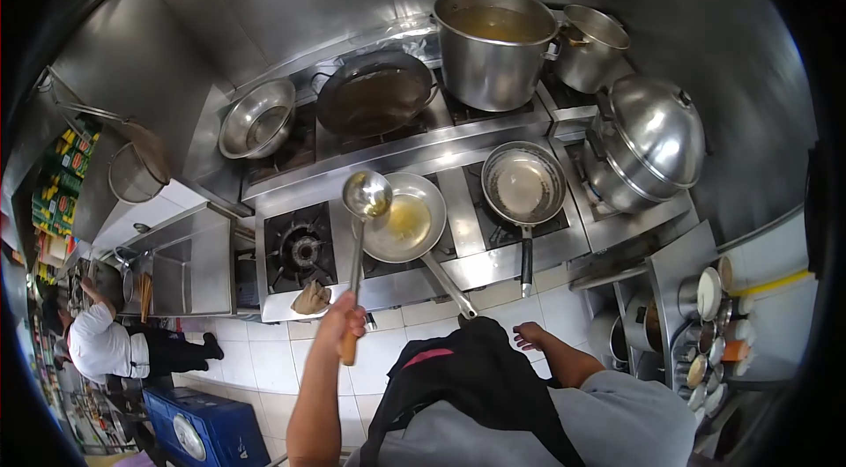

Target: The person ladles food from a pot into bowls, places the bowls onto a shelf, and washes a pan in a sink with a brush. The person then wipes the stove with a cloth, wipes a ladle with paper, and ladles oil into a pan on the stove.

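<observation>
My left hand [342,326] is closed around the wooden-ended handle of a long metal ladle [357,257]. The ladle's bowl hangs over the left rim of a frying pan [379,242], and whether it touches the rim I cannot tell. Yellowish liquid [410,218] lies in the pan, which sits on the front row of burners with its handle pointing toward me. My right hand [529,337] hangs beside my apron, short of the stove's front edge, fingers loosely apart and holding nothing. A crumpled cloth [311,298] lies on the stove edge near my left hand.
Another frying pan [523,183] stands on the front right. Behind are a metal bowl [256,119], a dark wok [374,97], a big stockpot [493,70], a smaller pot [590,53] and a domed steamer [652,132]. A person [110,344] stands far left near a blue box [207,423].
</observation>
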`<move>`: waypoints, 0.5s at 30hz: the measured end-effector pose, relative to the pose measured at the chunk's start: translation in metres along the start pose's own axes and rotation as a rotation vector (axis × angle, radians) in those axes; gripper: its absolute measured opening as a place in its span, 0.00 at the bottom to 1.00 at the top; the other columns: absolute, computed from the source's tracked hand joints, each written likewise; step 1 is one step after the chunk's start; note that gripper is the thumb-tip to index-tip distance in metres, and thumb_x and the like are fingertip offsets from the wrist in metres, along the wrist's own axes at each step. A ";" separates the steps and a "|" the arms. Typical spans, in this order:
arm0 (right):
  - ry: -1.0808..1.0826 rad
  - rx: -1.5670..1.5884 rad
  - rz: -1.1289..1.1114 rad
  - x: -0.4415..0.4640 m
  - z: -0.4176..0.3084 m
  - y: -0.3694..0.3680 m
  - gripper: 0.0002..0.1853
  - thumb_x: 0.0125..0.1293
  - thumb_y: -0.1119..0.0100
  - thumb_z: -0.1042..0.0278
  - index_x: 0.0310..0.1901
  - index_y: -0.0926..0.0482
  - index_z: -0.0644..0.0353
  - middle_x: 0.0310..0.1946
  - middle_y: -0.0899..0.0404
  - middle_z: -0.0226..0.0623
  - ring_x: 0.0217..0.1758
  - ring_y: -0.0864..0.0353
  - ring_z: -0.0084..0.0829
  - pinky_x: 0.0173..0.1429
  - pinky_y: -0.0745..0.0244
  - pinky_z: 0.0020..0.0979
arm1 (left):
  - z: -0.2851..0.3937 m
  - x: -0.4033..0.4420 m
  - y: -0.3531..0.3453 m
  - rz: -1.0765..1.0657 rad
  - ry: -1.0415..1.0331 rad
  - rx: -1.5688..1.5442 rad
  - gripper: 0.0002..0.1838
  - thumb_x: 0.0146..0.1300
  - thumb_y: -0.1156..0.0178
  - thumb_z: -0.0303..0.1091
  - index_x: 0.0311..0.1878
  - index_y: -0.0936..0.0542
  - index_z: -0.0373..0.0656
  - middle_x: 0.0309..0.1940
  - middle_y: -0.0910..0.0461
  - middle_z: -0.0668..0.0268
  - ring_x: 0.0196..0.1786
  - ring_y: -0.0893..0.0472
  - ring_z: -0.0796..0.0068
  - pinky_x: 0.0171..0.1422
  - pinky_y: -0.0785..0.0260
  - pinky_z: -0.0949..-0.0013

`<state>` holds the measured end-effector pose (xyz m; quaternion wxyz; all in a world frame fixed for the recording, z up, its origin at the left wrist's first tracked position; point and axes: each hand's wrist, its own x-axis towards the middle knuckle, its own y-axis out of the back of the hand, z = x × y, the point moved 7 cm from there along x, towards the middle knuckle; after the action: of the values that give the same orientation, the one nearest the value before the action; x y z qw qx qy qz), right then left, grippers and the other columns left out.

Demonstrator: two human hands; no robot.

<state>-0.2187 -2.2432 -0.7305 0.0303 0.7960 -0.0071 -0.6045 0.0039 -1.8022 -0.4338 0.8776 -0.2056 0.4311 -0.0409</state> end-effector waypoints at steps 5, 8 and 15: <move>-0.009 -0.013 0.038 0.003 0.011 0.018 0.17 0.71 0.42 0.54 0.55 0.23 0.54 0.45 0.18 0.37 0.39 0.18 0.34 0.47 0.21 0.44 | -0.052 -0.003 0.021 0.227 -0.297 0.642 0.27 0.79 0.47 0.40 0.78 0.35 0.50 0.22 0.28 0.68 0.19 0.28 0.78 0.20 0.32 0.70; -0.003 0.023 0.046 -0.003 0.011 0.022 0.15 0.72 0.42 0.55 0.54 0.23 0.53 0.43 0.18 0.36 0.39 0.18 0.33 0.46 0.21 0.43 | -0.055 -0.027 0.022 0.333 -0.427 0.892 0.30 0.77 0.45 0.36 0.79 0.35 0.46 0.24 0.23 0.61 0.21 0.23 0.72 0.28 0.27 0.66; 0.036 0.090 0.059 -0.010 0.008 0.026 0.16 0.71 0.41 0.57 0.54 0.23 0.55 0.42 0.18 0.37 0.36 0.18 0.35 0.45 0.21 0.44 | -0.024 -0.101 0.014 0.519 -0.849 0.987 0.26 0.77 0.45 0.31 0.76 0.30 0.43 0.32 0.18 0.59 0.27 0.26 0.72 0.36 0.28 0.69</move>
<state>-0.2281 -2.2689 -0.7217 0.0122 0.8068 -0.0573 -0.5879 -0.0795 -1.7721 -0.3776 0.9423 0.3284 0.0173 0.0628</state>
